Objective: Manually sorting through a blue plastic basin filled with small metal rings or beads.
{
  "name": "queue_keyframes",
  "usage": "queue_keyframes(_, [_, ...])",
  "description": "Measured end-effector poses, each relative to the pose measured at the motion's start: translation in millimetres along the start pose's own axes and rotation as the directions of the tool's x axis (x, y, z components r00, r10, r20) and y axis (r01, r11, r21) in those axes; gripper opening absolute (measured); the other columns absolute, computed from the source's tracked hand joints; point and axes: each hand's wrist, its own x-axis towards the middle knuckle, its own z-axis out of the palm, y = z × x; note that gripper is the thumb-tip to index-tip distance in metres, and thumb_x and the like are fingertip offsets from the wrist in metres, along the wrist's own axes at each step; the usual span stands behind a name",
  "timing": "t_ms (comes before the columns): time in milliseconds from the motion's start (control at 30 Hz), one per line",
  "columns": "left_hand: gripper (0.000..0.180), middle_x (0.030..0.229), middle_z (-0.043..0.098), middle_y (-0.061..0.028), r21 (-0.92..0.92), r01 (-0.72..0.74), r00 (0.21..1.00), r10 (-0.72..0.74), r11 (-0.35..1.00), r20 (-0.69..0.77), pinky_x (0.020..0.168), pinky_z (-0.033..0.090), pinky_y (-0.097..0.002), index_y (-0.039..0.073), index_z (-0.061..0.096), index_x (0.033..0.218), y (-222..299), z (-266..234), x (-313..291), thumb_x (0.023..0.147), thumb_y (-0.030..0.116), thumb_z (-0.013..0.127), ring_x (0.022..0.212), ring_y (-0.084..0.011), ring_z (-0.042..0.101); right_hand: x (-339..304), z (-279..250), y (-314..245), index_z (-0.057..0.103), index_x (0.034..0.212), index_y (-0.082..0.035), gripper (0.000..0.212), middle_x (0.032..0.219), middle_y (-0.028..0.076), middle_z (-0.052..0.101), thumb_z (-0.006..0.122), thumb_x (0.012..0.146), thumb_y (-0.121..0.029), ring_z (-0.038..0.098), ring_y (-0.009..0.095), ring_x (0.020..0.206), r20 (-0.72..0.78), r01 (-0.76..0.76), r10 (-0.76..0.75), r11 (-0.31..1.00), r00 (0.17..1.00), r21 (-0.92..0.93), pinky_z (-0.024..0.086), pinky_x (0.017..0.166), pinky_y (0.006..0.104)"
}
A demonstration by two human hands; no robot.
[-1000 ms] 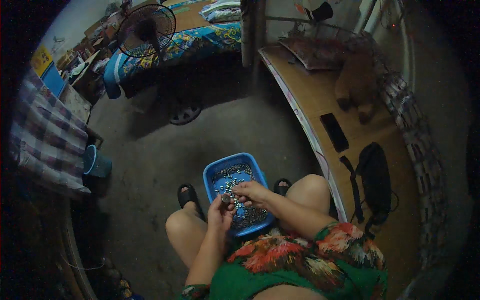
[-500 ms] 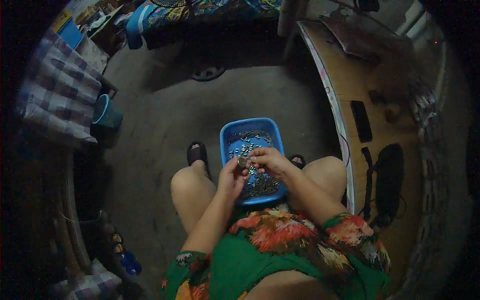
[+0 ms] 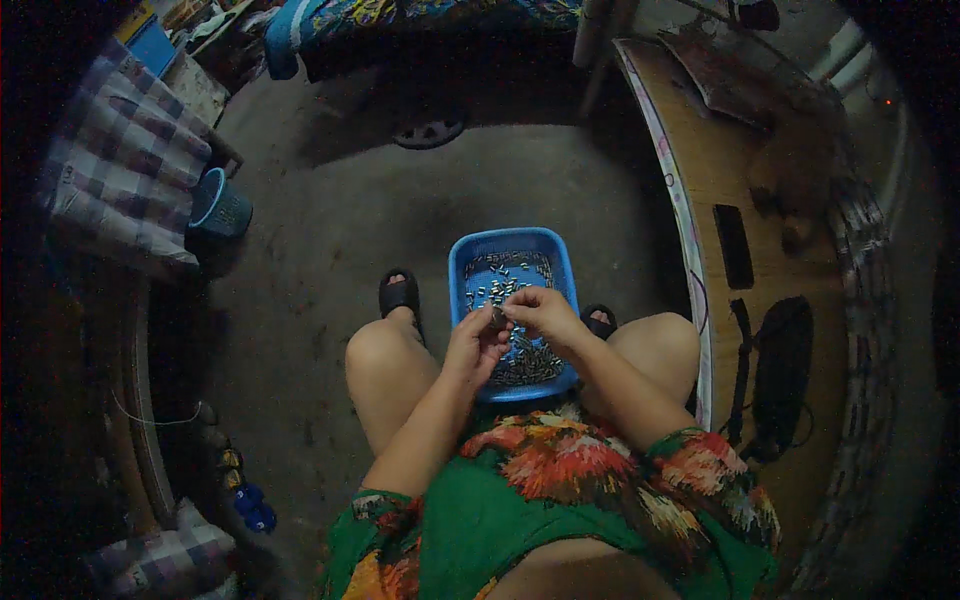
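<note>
A blue plastic basket stands between my knees, holding many small shiny metal cylinders heaped at its near end and scattered farther back. Above it my two hands meet. My left hand is closed around a small dark round metal piece, partly hidden by the fingers. Coming in from the right, my right hand pinches at that piece with thumb and fingertips. Whatever is between the right fingertips is too small to make out.
On my right is a long wooden board bearing a dark flat phone-like object and a black strapped item. To the left stand a teal bucket and a checked cloth. A dark wheel-like base lies ahead.
The round piece in my left hand has turned; its light face, seen before, now looks dark. My right fingers have closed in over it. The whole view has shifted slightly.
</note>
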Motion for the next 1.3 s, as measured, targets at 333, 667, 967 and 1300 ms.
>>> queue_keyframes(333, [0.021,0.070,0.054,-0.0047,-0.021,0.004,1.000,-0.004,1.000,-0.003,0.049,0.042,-0.0239,0.006,0.053,0.083,-0.5,-1.9,0.5,0.083,0.027,0.052,0.058,-0.0121,0.050,-2.2,6.2,-1.2,0.058,0.083,-0.008,0.015,0.071,-0.002,0.057,0.059,0.077,-0.021,0.048,0.004,0.060,-0.026,0.106,-0.107,0.994,0.994,-0.026,0.034,0.048,0.0171])
queue_keyframes(667, [0.021,0.071,0.053,-0.0037,0.003,-0.010,1.000,0.010,1.000,-0.012,0.050,0.040,-0.0243,0.007,0.053,0.083,0.0,5.7,0.0,0.084,0.028,0.050,0.057,-0.0119,0.047,3.5,7.5,13.5,0.060,0.082,-0.001,0.014,0.075,0.005,0.060,0.061,0.074,-0.012,0.057,0.011,0.068,-0.102,0.275,-0.285,0.956,0.953,-0.103,0.046,0.063,0.0256])
queue_keyframes(967, [0.025,0.074,0.055,-0.0026,0.002,-0.025,0.999,0.025,1.000,0.042,0.050,0.038,-0.0236,0.006,0.053,0.089,-3.7,-5.8,1.3,0.085,0.030,0.048,0.060,-0.0122,0.047,-0.8,12.0,9.5,0.053,0.078,-0.007,0.015,0.068,-0.001,0.054,0.064,0.074,-0.017,0.048,0.005,0.058,-0.065,0.179,-0.173,0.980,0.983,0.089,0.036,0.047,0.0188])
queue_keyframes(1300, [0.028,0.074,0.055,-0.0077,-0.033,0.008,0.997,-0.005,0.999,0.077,0.050,0.037,-0.0248,0.004,0.053,0.088,-0.1,-3.1,1.5,0.084,0.031,0.048,0.060,-0.0140,0.047,10.4,-6.5,20.1,0.052,0.092,-0.003,0.018,0.077,0.001,0.052,0.045,0.085,-0.018,0.046,0.007,0.059,-0.038,-0.065,0.084,0.933,0.996,0.354,0.036,0.044,0.0193])
